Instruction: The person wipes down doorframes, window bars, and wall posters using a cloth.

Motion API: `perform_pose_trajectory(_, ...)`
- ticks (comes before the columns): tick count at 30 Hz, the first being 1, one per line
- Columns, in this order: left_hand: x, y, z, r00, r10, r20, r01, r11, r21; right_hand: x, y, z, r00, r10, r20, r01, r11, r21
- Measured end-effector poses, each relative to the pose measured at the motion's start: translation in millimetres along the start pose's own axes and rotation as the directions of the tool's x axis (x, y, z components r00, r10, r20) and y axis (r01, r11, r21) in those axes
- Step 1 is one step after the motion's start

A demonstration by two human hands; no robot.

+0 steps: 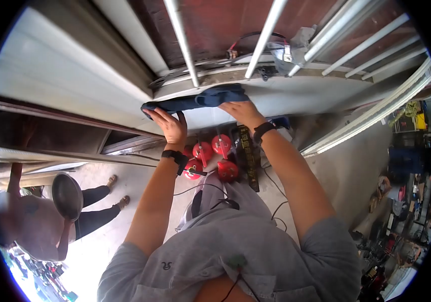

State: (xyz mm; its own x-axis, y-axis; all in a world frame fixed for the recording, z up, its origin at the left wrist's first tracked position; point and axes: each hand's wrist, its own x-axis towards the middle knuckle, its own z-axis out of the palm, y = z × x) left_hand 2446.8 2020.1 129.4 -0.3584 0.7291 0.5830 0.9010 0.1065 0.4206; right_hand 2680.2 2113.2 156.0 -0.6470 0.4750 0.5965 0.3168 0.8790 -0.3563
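A bunched dark blue cloth [188, 103] stretches along a pale ledge [281, 94] below a row of white bars. At the cloth's left end is my left hand [171, 126], its fingers laid over the fabric and the thumb apart. My right hand [243, 111] grips the thicker, folded right part of the cloth, its fingertips partly hidden by the fabric. Both wrists wear black bands. The cloth touches the ledge or lies just above it; I cannot tell which.
Several red fire extinguishers [221, 144] stand on the floor below my hands, beside a dark panel with yellow characters [246, 158]. A cable with a connector [287, 53] lies behind the bars [266, 38]. At left, another person holds a round pan [67, 196]. Cluttered shelves [416, 196] stand right.
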Motion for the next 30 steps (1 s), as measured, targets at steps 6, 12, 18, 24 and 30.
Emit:
perform_pose_trajectory(6, -19, 68, 36, 0.974, 0.209, 0.089, -0.208, 0.978, -0.017, -70, 53, -25, 0.992, 0.066, 0.106, -0.009, 0.885, -0.466)
perform_pose_trajectory(12, -13, 141, 93, 0.747, 0.576, 0.332, -0.582, 0.808, -0.092, -111, 81, -81, 0.781, 0.492, -0.385, -0.625, 0.602, -0.498)
perform_pose_trajectory(18, 14, 246, 107, 0.554, 0.732, 0.396, -0.709, 0.664, -0.236, -90, 152, -135, 0.17, 0.668, -0.724, -0.716, 0.589, 0.375)
perform_pose_trajectory(24, -5, 217, 110, 0.676, 0.67, 0.308, -0.666, 0.734, -0.134, -77, 111, -91, 0.308, 0.653, -0.692, -0.542, 0.718, 0.436)
perform_pose_trajectory(30, 14, 212, 64, 0.578, 0.813, 0.077, -0.77, 0.573, -0.28, -54, 91, -164, 0.492, 0.381, -0.783, -0.265, 0.922, 0.282)
